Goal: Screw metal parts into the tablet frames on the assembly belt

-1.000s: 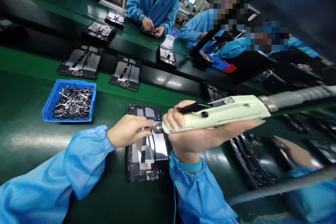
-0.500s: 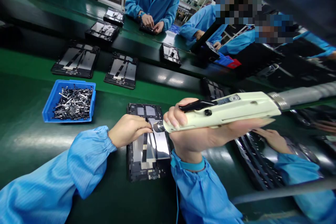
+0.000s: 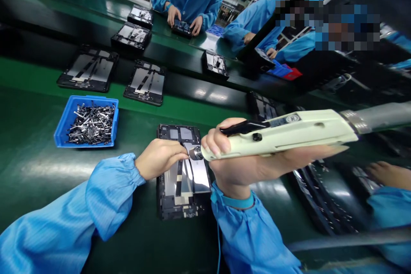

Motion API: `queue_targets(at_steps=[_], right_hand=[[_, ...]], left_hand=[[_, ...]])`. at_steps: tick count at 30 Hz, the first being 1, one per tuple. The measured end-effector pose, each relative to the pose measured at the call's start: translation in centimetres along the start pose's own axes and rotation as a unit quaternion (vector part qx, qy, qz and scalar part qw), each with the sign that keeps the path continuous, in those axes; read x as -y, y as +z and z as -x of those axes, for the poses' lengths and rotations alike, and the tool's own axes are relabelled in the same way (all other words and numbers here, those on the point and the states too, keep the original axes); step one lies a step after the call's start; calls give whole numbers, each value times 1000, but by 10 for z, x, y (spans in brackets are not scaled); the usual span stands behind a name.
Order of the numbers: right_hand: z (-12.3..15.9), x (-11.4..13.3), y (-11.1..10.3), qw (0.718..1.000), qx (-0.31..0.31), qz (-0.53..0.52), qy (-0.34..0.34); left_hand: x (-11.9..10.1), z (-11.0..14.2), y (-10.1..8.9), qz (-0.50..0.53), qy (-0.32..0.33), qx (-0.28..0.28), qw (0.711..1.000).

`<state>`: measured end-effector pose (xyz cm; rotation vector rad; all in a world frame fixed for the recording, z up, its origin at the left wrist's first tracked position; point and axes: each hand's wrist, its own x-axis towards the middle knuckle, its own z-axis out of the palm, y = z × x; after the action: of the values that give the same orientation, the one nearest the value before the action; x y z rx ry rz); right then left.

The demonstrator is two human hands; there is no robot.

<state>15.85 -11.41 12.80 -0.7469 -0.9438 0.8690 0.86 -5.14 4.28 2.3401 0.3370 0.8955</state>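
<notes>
Rightward of where it lay half a second ago, the rear end of the electric screwdriver (image 3: 282, 133) now reaches further across the view, and the whole scene has slid slightly with the head. Its steel nose (image 3: 195, 153) sits at about the same spot over the work, just beside the fingertips of the left hand (image 3: 159, 159). A neighbour's hand (image 3: 390, 175) at the lower right has also drawn rightward.

The right hand (image 3: 240, 168) is closed around the pale green screwdriver body, with a teal wrist strap (image 3: 236, 202) just behind it. The left hand curls narrowly over the upper part of the tablet frame (image 3: 167, 209), directly below and between the two hands, though what its fingertips pinch is hidden. The frame lies flat on the green desk (image 3: 35, 167), its silver metal panels (image 3: 199, 175) facing up.

It looks stiff and fairly light, but the thin foil-like strips and shiny panels seem easily creased and scratched. The black outer edge looks like the safest place to take hold, and the glossy surface may let it skid unless it is pinned down.

Left of the left hand, a blue plastic tray (image 3: 61, 130) holds a heap of small dark metal parts (image 3: 91, 124). Further up, beyond both hands, similar frames (image 3: 144, 83) lie in a row, and a co-worker's hands (image 3: 183, 19) work on another.
</notes>
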Motion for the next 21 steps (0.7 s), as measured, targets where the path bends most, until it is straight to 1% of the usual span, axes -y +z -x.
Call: queue_targets(at_steps=[5, 11, 15, 20, 21], right_hand=[[2, -2, 2, 1000, -13, -9, 1], [4, 0, 3, 999, -30, 11, 19], [3, 1, 8, 998, -46, 32, 1], [2, -1, 8, 999, -30, 22, 2], [2, -1, 8, 999, -38, 26, -1]], left_hand=[[3, 1, 1, -42, 21, 20, 999], [3, 1, 1, -60, 42, 9, 997], [2, 1, 0, -80, 41, 18, 996], [1, -1, -3, -90, 38, 22, 995], [0, -1, -3, -87, 36, 25, 995]])
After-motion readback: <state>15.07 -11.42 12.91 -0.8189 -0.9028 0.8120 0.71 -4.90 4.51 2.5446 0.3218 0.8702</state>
